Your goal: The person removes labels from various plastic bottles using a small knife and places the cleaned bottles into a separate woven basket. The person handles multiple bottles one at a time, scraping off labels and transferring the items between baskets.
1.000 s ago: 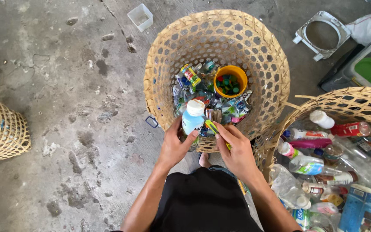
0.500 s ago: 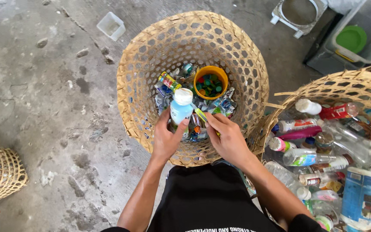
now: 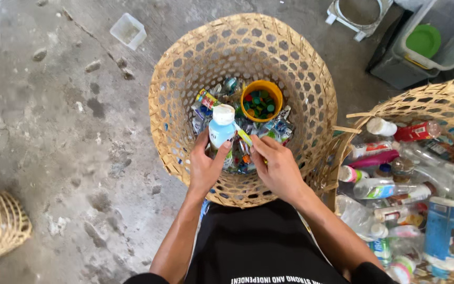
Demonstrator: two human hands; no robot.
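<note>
At lower centre of the frame, the left hand grips a small white-capped bottle upright over a woven basket. Just beside it, the right hand pinches a strip of label peeling off the bottle. Beyond the hands, deep in the basket, an orange bowl of caps sits among torn wrappers. At right, a second basket brims with plastic bottles.

soft, even daylight — faint shadows, sharp focus, slight wide-angle bending at edges
</note>
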